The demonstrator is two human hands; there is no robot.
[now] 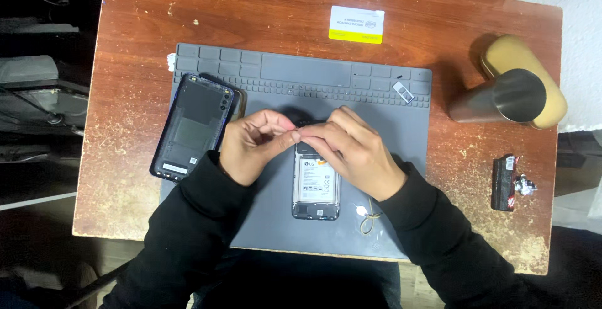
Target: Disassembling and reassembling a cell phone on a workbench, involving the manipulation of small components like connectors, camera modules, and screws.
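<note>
**Fingertips meet over the opened phone**

Fingertips of the left hand (251, 146) and right hand (354, 152) pinch narrowly together, touching; whatever small part sits between them is too small to tell; just below them lies the phone (316, 186), back off and battery showing, flat on the grey mat (401, 133) so parts stay put; its back cover (193, 127) rests left of the fingers, clear of the work.

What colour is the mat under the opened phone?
Grey: the mat shows best in the head view, beneath the phone.
</note>
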